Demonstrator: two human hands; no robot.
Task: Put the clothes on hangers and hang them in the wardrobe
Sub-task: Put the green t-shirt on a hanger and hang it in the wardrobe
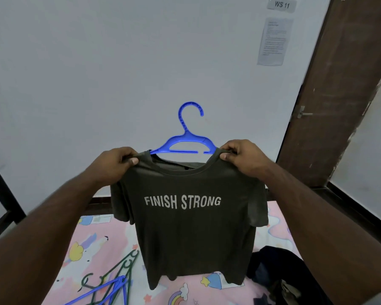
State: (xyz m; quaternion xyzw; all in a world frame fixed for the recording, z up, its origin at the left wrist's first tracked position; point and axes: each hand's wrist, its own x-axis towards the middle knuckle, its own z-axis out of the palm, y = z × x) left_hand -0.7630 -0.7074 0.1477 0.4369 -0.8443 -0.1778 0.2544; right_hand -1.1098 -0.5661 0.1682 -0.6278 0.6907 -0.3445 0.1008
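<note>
I hold up a dark olive T-shirt (191, 227) printed "FINISH STRONG" in front of me above the bed. A blue plastic hanger (186, 137) sits inside its neck, hook and upper arms sticking out above the collar. My left hand (117, 160) pinches the shirt's left shoulder. At the right shoulder my right hand (240, 154) pinches the fabric, next to the hanger's right arm. The hanger's ends are hidden under the fabric. No wardrobe is in view.
Below lies a bed with a pink cartoon sheet (101, 243). Spare green and blue hangers (112, 282) lie at its lower left. A pile of dark clothes (273, 271) sits at the lower right. A brown door (339, 95) stands at the right, a white wall behind.
</note>
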